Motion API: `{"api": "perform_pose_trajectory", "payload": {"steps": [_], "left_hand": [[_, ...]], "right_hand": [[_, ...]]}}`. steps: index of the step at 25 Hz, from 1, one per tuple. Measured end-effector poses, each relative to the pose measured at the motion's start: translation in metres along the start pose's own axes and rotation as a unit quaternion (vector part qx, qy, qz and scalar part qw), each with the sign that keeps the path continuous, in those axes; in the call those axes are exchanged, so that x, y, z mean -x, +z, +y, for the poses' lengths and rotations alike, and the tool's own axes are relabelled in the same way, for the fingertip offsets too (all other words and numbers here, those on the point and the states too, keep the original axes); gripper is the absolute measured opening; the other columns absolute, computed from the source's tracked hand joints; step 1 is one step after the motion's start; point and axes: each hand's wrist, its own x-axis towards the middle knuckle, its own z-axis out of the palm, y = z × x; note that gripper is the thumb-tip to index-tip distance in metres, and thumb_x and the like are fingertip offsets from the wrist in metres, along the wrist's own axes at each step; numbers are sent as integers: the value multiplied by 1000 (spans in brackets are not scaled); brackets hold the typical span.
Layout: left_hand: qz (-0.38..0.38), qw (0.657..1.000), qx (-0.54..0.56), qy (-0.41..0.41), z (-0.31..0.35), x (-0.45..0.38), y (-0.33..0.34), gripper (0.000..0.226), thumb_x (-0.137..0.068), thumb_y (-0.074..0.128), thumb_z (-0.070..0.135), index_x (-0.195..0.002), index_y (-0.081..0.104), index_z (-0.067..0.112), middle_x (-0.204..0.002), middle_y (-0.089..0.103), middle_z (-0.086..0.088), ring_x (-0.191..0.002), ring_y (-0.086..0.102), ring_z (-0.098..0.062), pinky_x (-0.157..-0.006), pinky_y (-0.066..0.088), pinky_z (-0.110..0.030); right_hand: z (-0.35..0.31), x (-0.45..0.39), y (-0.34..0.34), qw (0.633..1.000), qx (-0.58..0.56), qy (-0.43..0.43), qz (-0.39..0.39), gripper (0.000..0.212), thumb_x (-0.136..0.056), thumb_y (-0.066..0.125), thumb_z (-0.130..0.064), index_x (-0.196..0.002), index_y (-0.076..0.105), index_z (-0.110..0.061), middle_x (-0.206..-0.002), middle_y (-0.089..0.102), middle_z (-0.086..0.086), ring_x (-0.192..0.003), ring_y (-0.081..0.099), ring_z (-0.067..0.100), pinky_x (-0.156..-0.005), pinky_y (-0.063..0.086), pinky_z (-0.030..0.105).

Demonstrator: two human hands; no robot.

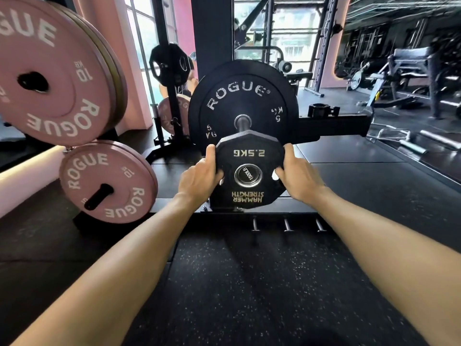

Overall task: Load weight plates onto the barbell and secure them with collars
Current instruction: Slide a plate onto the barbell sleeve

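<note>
A small black 2.5 kg plate (249,156), its print upside down, is held upright in front of me. My left hand (199,177) grips its left edge and my right hand (296,176) grips its right edge, fingers curled into the grip holes. The barbell sleeve's end cap (248,174) shows inside the plate's centre hole, so the plate sits at the sleeve's tip. Further along the sleeve (242,120) a larger black 5 kg plate (239,96) is on the bar. A black collar (321,111) rests on the rack's horizontal beam to the right.
Pink 10 kg plates hang on storage pegs at the left, a large one (50,71) above a lower one (107,183). A black rack upright (212,28) stands behind the bar. Three short steel pegs (287,224) stick out below the platform edge. Gym machines (399,78) fill the right background.
</note>
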Motion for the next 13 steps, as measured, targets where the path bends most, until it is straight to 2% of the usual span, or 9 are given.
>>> {"api": "perform_pose_trajectory", "payload": {"steps": [4, 7, 11, 13], "left_hand": [[-18, 999, -24, -27, -3, -15, 7, 26, -100, 44, 24, -118, 33, 8, -79, 54, -6, -79, 65, -40, -61, 34, -38], [-43, 998, -32, -33, -10, -41, 17, 26, -100, 42, 24, -117, 30, 8, -79, 58, -8, -79, 65, -41, -62, 36, -39], [-69, 996, -33, -49, -23, -86, 39, 46, -101, 38, 29, -139, 21, 8, -108, 62, -19, -94, 64, -43, -70, 38, -42], [-72, 995, -45, -57, -32, -112, 54, 57, -102, 37, 30, -148, 11, 9, -119, 59, -20, -101, 63, -42, -74, 39, -43]], "right_hand": [[-1, -19, 7, 999, 41, 30, -7, 26, -99, 42, -18, -118, 31, -5, -64, 48, 4, -63, 49, 34, -60, 38, 38], [3, -43, 15, 996, 75, 51, -14, 28, -101, 40, -20, -121, 30, -3, -78, 57, 8, -67, 49, 32, -62, 35, 36], [10, -84, 32, 989, 129, 76, -4, 33, -103, 34, -28, -124, 30, -2, -94, 68, 10, -76, 57, 32, -63, 32, 34], [16, -112, 43, 986, 140, 89, -9, 36, -104, 34, -31, -126, 30, -2, -100, 68, 10, -91, 64, 34, -67, 32, 34]]}}
